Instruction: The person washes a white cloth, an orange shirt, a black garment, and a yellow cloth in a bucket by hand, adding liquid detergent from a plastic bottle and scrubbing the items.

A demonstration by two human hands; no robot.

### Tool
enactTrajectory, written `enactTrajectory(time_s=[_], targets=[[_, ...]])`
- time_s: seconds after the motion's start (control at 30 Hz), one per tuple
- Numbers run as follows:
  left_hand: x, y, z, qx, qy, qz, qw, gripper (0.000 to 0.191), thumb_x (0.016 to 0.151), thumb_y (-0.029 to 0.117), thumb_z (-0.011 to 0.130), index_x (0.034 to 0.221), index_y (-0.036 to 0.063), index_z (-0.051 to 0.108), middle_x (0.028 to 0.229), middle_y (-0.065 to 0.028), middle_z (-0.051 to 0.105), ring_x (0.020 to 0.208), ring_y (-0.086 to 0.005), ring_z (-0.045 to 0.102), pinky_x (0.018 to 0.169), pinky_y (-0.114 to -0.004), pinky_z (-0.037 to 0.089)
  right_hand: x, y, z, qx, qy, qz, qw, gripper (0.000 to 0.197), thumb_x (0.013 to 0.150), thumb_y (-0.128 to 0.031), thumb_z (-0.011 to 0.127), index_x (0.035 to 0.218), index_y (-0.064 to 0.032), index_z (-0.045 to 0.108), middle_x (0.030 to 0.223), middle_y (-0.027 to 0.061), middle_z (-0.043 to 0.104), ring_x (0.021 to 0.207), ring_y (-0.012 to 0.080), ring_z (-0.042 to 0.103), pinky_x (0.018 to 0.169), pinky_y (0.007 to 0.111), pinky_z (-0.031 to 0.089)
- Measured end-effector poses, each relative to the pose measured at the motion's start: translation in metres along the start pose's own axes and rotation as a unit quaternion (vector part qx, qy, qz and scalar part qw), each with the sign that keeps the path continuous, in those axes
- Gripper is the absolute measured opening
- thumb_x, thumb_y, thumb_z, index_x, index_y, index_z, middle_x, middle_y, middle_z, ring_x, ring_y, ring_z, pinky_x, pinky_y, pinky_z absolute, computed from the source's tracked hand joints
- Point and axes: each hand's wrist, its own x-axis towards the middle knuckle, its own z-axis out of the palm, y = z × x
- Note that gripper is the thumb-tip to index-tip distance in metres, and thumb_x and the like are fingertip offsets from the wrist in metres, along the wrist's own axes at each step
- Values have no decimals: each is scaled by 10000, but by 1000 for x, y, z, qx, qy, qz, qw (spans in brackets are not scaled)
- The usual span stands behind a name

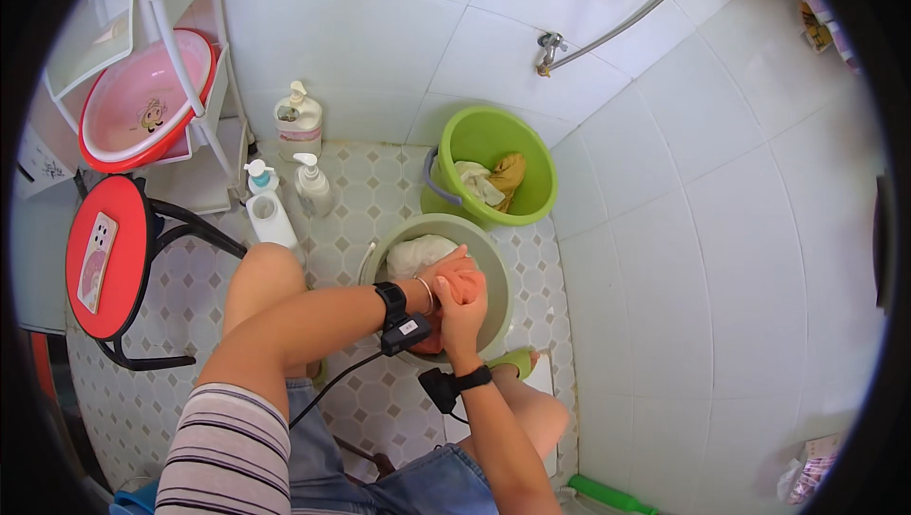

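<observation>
Both of my hands are over a pale grey-green bucket (pixel 500 287) on the tiled floor, between my knees. My left hand (pixel 435 274) and my right hand (pixel 464 319) are closed together around a bunched orange cloth (pixel 464 283). A darker reddish part of fabric (pixel 427 344) shows below them, inside the bucket; whether it belongs to the same cloth I cannot tell. White fabric (pixel 418 256) lies bunched at the bucket's far left side. My hands and forearms hide much of the bucket's inside.
A green bucket (pixel 455 132) holding white and mustard cloths stands just behind. Pump bottles (pixel 313 187) and an uncapped white bottle (pixel 274 227) are to the left. A red stool (pixel 128 251) bears a phone (pixel 98 262). A shelf rack holds a pink basin (pixel 153 81). Tiled walls are close.
</observation>
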Motion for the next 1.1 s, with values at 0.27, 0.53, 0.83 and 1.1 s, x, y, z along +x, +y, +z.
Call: enactTrajectory(time_s=[0.27,0.53,0.83,1.1], targets=[[-6,-22,7,19,76,19,997,296,859,329,506,986,77,596,952,-85,642,814,-220,621,724,-337,512,31,32,-24,-134,20,205,969,310,749,-239,660,895,25,590,833,200,632,765,327,610,688,378,467],[9,-10,-14,-5,-14,-2,1000,386,880,451,475,888,83,592,829,-81,633,713,-229,598,665,-285,460,-3,-26,4,-82,32,49,995,341,752,-262,659,900,40,604,801,179,644,721,269,627,675,365,476],[-4,-25,10,244,74,78,964,425,904,392,456,1059,22,594,950,-96,647,922,-201,611,803,-289,489,26,62,-41,16,29,249,968,201,772,-220,595,765,-19,608,737,114,626,682,258,603,650,353,466],[-7,76,-28,759,-97,234,600,394,789,375,609,1016,54,638,952,-68,645,805,-156,580,743,-289,456,52,16,-103,412,32,287,864,107,810,-198,560,793,-106,509,689,-3,529,538,99,499,419,256,366]])
